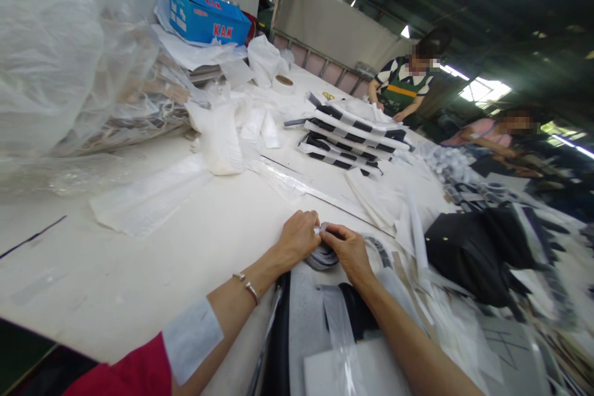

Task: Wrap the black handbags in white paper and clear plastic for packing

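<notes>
My left hand (301, 232), fingers curled and pressed together, meets my right hand (349, 252) over the table. Between their fingertips is the pale end of a grey wrapped strap (323, 258), which loops in a curve just below. My right thumb and forefinger pinch it; the exact grip of my left fingers is partly hidden. Under my forearms lies a black bag (282, 334), partly covered with grey soft sheeting (304, 322). A strip of clear plastic (341, 334) and a white panel (325, 371) rest on it.
On the white table (153, 266), a large clear plastic bag (51, 62) and a blue box (208, 15) stand left. Ahead lies a stack of wrapped black-and-white pieces (348, 136). Black bags (468, 250) lie right. Two co-workers (401, 90) work beyond.
</notes>
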Demonstrator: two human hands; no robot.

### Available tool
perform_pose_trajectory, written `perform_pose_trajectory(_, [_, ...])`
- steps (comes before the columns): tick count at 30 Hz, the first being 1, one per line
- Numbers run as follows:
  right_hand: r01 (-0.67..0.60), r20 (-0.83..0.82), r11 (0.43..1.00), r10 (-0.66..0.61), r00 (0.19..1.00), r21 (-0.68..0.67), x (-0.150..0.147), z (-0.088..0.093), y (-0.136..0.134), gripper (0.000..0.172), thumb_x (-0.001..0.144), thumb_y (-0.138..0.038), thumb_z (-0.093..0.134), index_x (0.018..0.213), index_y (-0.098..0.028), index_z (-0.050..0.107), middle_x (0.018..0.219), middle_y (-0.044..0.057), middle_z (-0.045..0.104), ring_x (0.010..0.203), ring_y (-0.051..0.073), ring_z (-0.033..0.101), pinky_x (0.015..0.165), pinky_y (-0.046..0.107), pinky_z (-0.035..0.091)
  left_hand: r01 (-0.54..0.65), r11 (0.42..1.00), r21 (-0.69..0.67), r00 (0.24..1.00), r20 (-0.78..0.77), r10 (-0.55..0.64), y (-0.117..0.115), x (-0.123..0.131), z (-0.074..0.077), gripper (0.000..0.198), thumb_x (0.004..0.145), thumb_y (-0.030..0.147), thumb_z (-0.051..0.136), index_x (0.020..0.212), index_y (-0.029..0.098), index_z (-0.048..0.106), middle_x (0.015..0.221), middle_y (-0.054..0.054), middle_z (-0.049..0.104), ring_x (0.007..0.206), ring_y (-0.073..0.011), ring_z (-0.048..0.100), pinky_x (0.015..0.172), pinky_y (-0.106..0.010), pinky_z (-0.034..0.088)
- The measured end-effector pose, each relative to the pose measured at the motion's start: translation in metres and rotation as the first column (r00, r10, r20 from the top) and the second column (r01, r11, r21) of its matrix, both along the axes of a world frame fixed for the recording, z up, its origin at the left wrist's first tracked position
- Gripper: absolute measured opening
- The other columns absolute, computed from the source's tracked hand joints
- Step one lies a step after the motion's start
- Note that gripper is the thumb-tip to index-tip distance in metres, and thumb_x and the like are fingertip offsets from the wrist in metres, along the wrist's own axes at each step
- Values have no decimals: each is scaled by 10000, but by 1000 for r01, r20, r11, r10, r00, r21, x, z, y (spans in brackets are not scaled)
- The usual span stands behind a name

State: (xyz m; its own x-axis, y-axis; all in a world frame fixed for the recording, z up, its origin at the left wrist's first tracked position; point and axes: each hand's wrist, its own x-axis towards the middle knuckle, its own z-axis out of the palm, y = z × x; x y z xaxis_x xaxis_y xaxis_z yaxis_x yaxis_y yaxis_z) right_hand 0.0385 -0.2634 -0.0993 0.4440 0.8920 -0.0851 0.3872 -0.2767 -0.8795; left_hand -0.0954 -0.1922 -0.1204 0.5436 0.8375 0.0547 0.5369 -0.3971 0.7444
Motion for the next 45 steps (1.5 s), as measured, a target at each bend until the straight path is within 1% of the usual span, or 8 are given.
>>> perform_pose_trajectory(12, [-163,212,970,123,969,183,2,-6,3,118,770,-294,657,796,-251,763,859,25,756,842,222,690,827,377,534,-14,999,-37,1000,22,15,-2,0,0,204,717,158,559,909,184,625,917,-91,685,933,-262,609,789,-343,458])
perform_pose_trajectory(17, [-273,467,918,115,877,287,5,-4,3,126,840,-228,610,799,-255,726,815,13,736,799,204,668,785,369,506,18,998,-58,996,84,-13,2,-3,9,218,716,159,565,922,182,632,929,-72,687,941,-242,606,814,-333,458])
perform_pose_trajectory(20, [-344,604,866,63,795,363,7,8,-3,122,875,-200,604,825,-247,704,826,12,734,807,201,665,793,377,485,164,972,-170,965,232,-122,11,-12,16,201,739,268,618,917,181,652,926,-35,697,895,-201,621,800,-293,467])
perform_pose_trajectory(22, [-402,677,825,33,735,396,8,21,-11,112,892,-190,610,844,-244,696,847,12,734,827,197,664,813,382,471,270,904,-332,909,397,-126,16,-18,21,284,788,403,606,937,167,660,931,-35,703,876,-188,626,802,-288,470])
perform_pose_trajectory(26, [-493,779,768,-13,627,410,9,49,-34,133,913,-161,600,880,-246,696,894,12,731,883,189,655,875,397,436,454,676,-580,826,559,-75,12,-20,31,555,842,636,494,971,127,675,880,-68,697,821,-187,615,792,-317,466])
perform_pose_trajectory(29, [-514,809,741,-67,584,432,8,64,-53,171,914,-140,590,904,-265,706,924,7,727,933,191,649,944,420,409,550,552,-627,802,581,-139,-1,-18,44,515,794,616,588,931,132,699,885,-62,690,812,-173,597,776,-304,464])
perform_pose_trajectory(36, [-513,802,710,-125,584,483,-7,82,-87,228,903,-124,577,932,-307,709,986,-5,733,977,205,652,1045,478,370,678,380,-629,720,672,-173,-21,-32,77,353,743,453,724,926,156,674,866,-4,658,774,-107,578,740,-230,445])
perform_pose_trajectory(45, [-522,774,636,-201,600,569,-18,105,-98,216,875,-113,626,930,-305,709,905,-2,729,943,210,654,1047,484,365,574,513,-638,762,646,-49,-49,-34,115,293,618,358,753,743,124,628,663,1,637,598,-104,553,617,-235,413])
